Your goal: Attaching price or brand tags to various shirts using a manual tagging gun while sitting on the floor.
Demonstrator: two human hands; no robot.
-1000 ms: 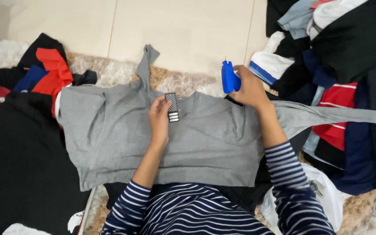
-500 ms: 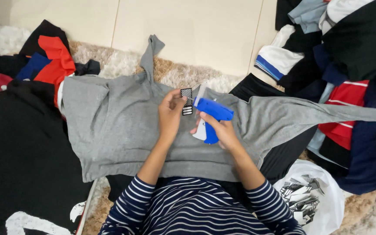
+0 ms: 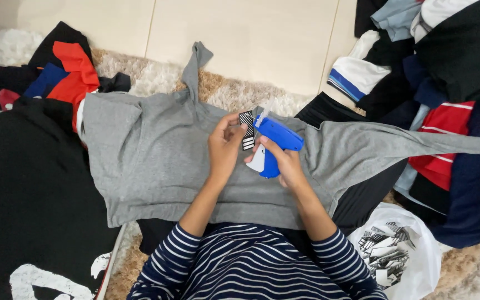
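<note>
A grey long-sleeved shirt (image 3: 156, 161) lies spread flat on a shaggy rug in front of me. My left hand (image 3: 224, 147) pinches a small black-and-white tag (image 3: 246, 130) at the shirt's neckline. My right hand (image 3: 285, 162) grips a blue tagging gun (image 3: 276, 141) whose tip points at the tag. Both hands meet over the upper middle of the shirt. One grey sleeve (image 3: 418, 144) stretches far to the right.
A black garment with a white print (image 3: 29, 211) lies on the left. Red, blue and black clothes (image 3: 56, 78) are heaped at the upper left, and a larger pile (image 3: 445, 83) rises on the right. A white plastic bag (image 3: 401, 250) sits at the lower right. Tiled floor (image 3: 251, 39) lies beyond the rug.
My right hand brought the blue tagging gun from the right pile over to the tag. My left hand lifted the tag slightly toward the gun's tip.
</note>
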